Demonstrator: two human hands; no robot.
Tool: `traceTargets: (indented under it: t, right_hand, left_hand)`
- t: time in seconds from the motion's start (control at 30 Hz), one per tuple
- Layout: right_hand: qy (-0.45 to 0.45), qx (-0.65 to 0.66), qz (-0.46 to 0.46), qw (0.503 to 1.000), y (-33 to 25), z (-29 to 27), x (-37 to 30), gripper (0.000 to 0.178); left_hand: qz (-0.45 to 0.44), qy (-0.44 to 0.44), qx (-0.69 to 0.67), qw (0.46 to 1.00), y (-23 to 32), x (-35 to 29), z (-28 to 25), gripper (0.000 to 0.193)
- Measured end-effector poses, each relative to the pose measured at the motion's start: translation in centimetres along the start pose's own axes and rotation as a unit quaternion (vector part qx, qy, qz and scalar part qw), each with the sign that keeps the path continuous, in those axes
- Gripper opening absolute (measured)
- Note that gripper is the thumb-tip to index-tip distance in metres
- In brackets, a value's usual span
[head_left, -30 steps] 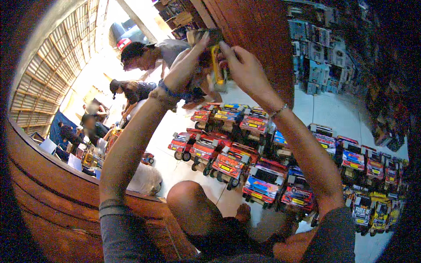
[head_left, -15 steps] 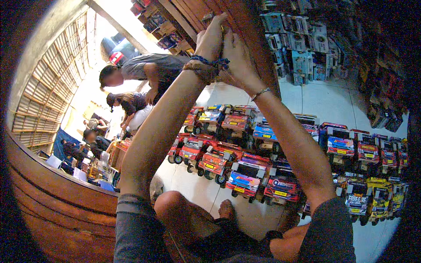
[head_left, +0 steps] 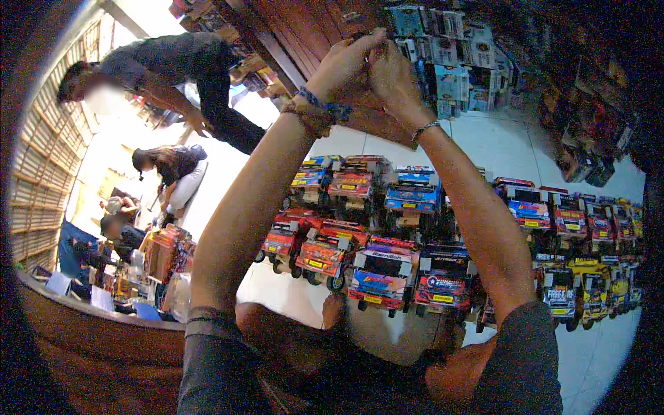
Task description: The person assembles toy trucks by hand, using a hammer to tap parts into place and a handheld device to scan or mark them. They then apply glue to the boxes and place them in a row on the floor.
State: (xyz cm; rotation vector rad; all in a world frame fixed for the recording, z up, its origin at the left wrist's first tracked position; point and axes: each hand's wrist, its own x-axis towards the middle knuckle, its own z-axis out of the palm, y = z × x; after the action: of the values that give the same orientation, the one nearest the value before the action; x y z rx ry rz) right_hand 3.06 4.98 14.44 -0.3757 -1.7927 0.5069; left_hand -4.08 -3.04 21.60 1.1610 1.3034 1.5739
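Note:
Both arms stretch out ahead, and my hands meet at the top of the view in front of a brown wooden panel (head_left: 304,41). My left hand (head_left: 340,71), with dark woven bracelets at the wrist, has its fingers curled in against the other hand. Closed and touching it at the fingertips is my right hand (head_left: 395,79), with a thin chain bracelet. Whatever lies between the fingers, if anything, is hidden. Below and beyond my forearms, colourful toy trucks (head_left: 384,277) stand in rows on a white tiled floor (head_left: 501,142).
Stacks of light blue and white printed pieces (head_left: 456,62) stand at the far right. On the left, a person in grey (head_left: 162,66) bends forward; others are near a cluttered work area (head_left: 162,259). A curved wooden edge (head_left: 90,332) runs along the lower left.
My hands have shifted slightly right and drawn closer together at the fingertips. The view has turned, and the person in grey now appears farther left and larger.

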Motion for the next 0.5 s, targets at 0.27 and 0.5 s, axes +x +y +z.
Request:
traceTargets:
  t: [0.27,0.5]
  right_hand:
    - [-0.085,-0.018,0.234,0.968,-1.5,-0.6,0.2,0.065]
    - [-0.111,-0.096,0.137,0.98,-3.1,1.2,-1.6,0.069]
  left_hand:
    - [0.083,0.046,0.035,0.995,-5.0,-0.7,-2.5,0.049]
    - [0.193,0.014,0.087,0.977,-6.8,-1.3,-6.1,0.051]
